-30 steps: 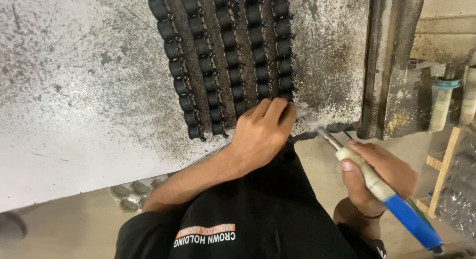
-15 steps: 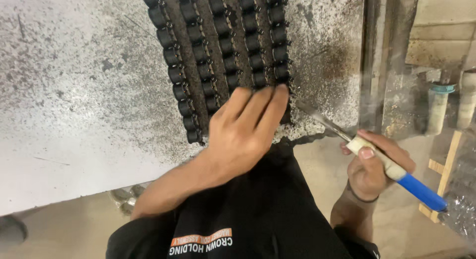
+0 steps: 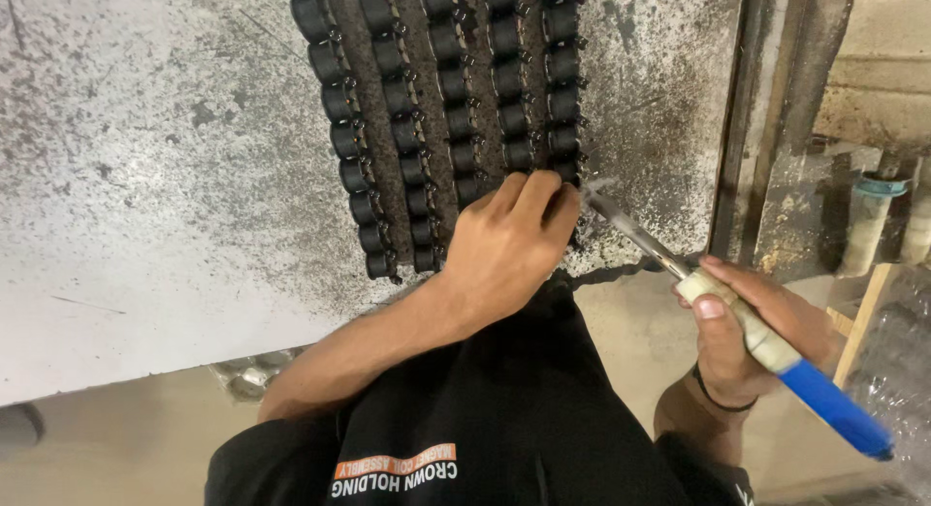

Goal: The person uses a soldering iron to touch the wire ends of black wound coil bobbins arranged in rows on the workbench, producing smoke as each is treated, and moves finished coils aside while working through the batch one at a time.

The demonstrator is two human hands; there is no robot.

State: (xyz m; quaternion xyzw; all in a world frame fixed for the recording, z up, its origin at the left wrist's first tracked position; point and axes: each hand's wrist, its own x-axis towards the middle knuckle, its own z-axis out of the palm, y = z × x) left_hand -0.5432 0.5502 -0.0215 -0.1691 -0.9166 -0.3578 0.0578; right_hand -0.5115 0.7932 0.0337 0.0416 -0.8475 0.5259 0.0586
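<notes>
Your worktable [image 3: 145, 225], a big speckled grey-white slab, filled most of the view, with a dark metal upright [image 3: 742, 109] along its right side. On it lay 5 rows of small black cylindrical parts [image 3: 446, 89], running from the top edge down to the near edge of the table, each row set on a dark strip.

By the look of it, you were working the near end of the rightmost rows, one hand steadying the parts while the tool reached in from the side. Any next move there would have called for a firm hold on the row and a fine, controlled tip, since the parts sat close together.

Your left hand [image 3: 509, 244] lay flat over the near ends of the 2 rightmost rows, fingers [image 3: 533, 191] together and slightly curled, pressing on the black parts rather than closed around any one of them.

Your right hand [image 3: 752, 336] was wrapped tight around the blue and cream handle of a hand tool [image 3: 776, 356], thumb laid along the handle. Its thin metal shaft [image 3: 630, 230] pointed up and left, the tip just beside your left fingertips at the end of the rightmost row. Whether the tip touched a part, I could not tell.
</notes>
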